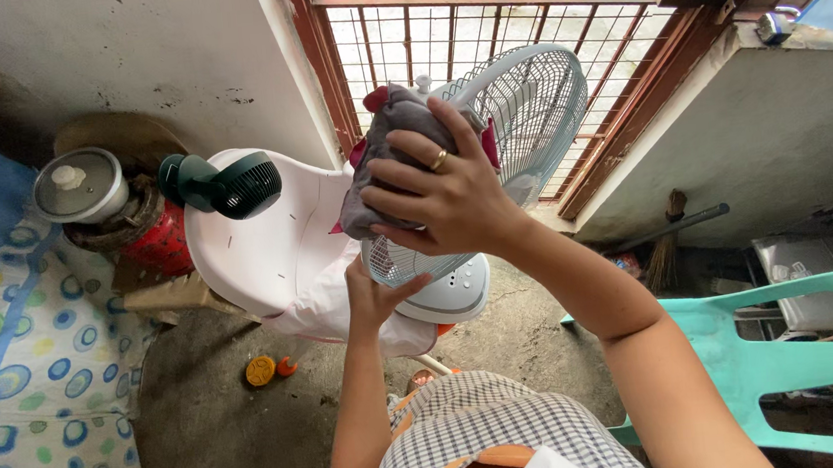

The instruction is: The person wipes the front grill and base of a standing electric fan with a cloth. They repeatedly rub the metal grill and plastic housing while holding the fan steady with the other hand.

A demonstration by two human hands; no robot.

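Note:
A white desk fan (pixel 526 104) with a wire grille stands in front of me on a round base (pixel 447 297). My right hand (pixel 438 197) presses a bunched grey cloth (pixel 383 137) with a red patch against the front of the grille; a ring shows on one finger. My left hand (pixel 373 293) is underneath, its fingers touching the lower rim of the grille. The fan's blades are hidden behind the cloth and my hand.
A white plastic seat (pixel 257 248) with a small dark green fan (pixel 226 185) stands left of the fan. A pot with a lid (pixel 81 188) sits on a red canister. Patterned bedding (pixel 19 399) lies left, a turquoise chair (pixel 798 341) right, a metal gate (pixel 479 28) behind.

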